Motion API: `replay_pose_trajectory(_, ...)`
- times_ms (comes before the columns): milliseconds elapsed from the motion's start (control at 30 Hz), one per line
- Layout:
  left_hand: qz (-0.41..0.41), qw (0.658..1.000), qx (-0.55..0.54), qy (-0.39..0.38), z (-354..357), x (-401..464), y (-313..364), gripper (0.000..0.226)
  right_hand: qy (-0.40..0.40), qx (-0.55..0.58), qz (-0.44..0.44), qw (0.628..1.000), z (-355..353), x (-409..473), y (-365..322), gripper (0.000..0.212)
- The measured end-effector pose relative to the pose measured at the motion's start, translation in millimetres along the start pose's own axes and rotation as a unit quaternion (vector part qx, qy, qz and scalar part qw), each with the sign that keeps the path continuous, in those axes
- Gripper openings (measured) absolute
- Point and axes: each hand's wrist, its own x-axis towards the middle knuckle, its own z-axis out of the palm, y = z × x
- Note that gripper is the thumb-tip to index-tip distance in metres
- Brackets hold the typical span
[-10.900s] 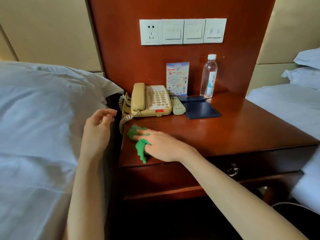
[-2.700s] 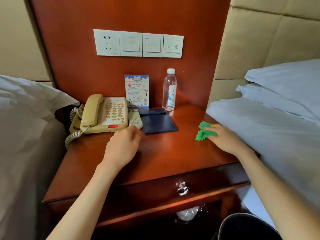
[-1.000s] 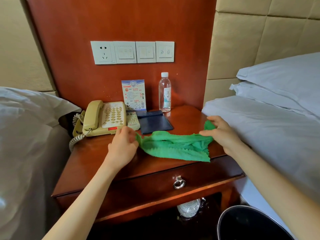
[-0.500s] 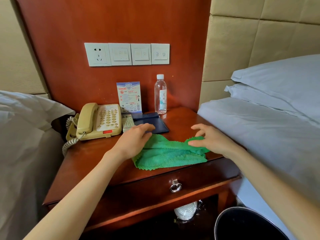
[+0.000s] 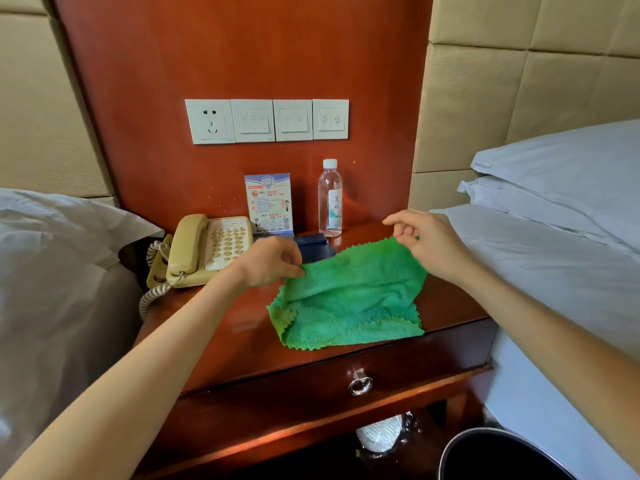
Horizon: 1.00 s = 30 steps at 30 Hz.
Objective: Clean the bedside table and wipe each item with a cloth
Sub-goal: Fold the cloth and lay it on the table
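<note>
A green cloth [image 5: 349,303] lies partly folded on the wooden bedside table [image 5: 225,344]. My left hand [image 5: 270,261] pinches its far left corner and my right hand [image 5: 429,244] pinches its far right corner, both lifting that edge a little above the tabletop. Behind the cloth stand a beige telephone [image 5: 207,251], a printed card [image 5: 268,202], a clear water bottle [image 5: 330,199] and a dark blue tray [image 5: 313,247], partly hidden by my left hand.
Beds with white linen flank the table, one on the left [image 5: 52,271] and one on the right [image 5: 554,254]. A switch panel [image 5: 266,121] is on the wooden wall. The drawer has a ring pull [image 5: 360,384]. A black bin [image 5: 495,455] stands at the lower right.
Both hands have lifted the cloth's far edge and pulled it wider apart; half a second ago the cloth lay bunched under them. The view has shifted slightly.
</note>
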Motion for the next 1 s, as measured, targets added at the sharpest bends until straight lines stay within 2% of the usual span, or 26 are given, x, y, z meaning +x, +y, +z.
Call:
replay_pose_trajectory(100,-0.016,0.996,-0.041,0.073,-7.1,-0.8,-2.0,0.023,0.037,-0.012,-0.024,0.999,2.5,9.9,-1.5,0.031)
replay_pose_trajectory(233,-0.041,0.993,-0.094,0.06,-4.9,-1.8,-3.4,0.031,0.071,-0.01,-0.058,0.996,12.1,20.7,-7.0,0.025)
replay_pose_trajectory(333,-0.031,0.987,-0.141,0.07,-4.6,-5.6,-4.4,0.034,0.066,0.011,-0.051,0.996,15.9,27.5,-11.8,0.021)
replay_pose_trajectory(433,-0.013,0.974,-0.214,0.074,-6.1,-13.3,-10.5,0.023,0.062,0.031,-0.051,0.996,15.0,21.8,-17.6,0.02)
replay_pose_trajectory(500,-0.004,0.964,-0.255,0.075,-5.6,-20.8,-16.7,0.02,0.039,0.033,-0.067,0.996,13.7,8.1,-22.3,0.018)
replay_pose_trajectory(567,0.016,0.966,-0.247,0.077,-4.7,-29.6,-22.0,0.021,-0.002,0.028,-0.085,0.996,12.7,-12.5,-27.2,0.017)
replay_pose_trajectory(633,0.039,0.962,-0.268,0.025,-4.2,-38.6,-26.4,0.028,-0.047,0.014,-0.098,0.994,12.6,-33.5,-31.0,0.018)
replay_pose_trajectory(700,0.045,0.958,-0.274,-0.073,-5.2,-46.9,-29.1,0.032,-0.091,0.017,-0.088,0.992,13.7,-49.3,-33.3,0.019)
replay_pose_trajectory(767,0.038,0.967,-0.2,-0.154,-7.9,-51.4,-28.2,0.023,-0.111,0.049,-0.055,0.991,14.4,-56.6,-34.9,0.015)
replay_pose_trajectory(833,0.028,0.967,-0.154,-0.199,-10.3,-52.9,-23.8,0.012,-0.096,0.099,-0.012,0.99,14.3,-54.6,-33.5,0.018)
replay_pose_trajectory(933,-0.011,0.967,-0.169,-0.189,-7.4,-50.7,-17.8,0.025,-0.079,0.12,0.063,0.988,12.4,-45.0,-26.4,0.027)
replay_pose_trajectory(1000,-0.034,0.979,-0.161,-0.12,1.1,-45.6,-16.9,0.034,-0.103,0.072,0.083,0.989,10.7,-40.9,-20.4,0.027)
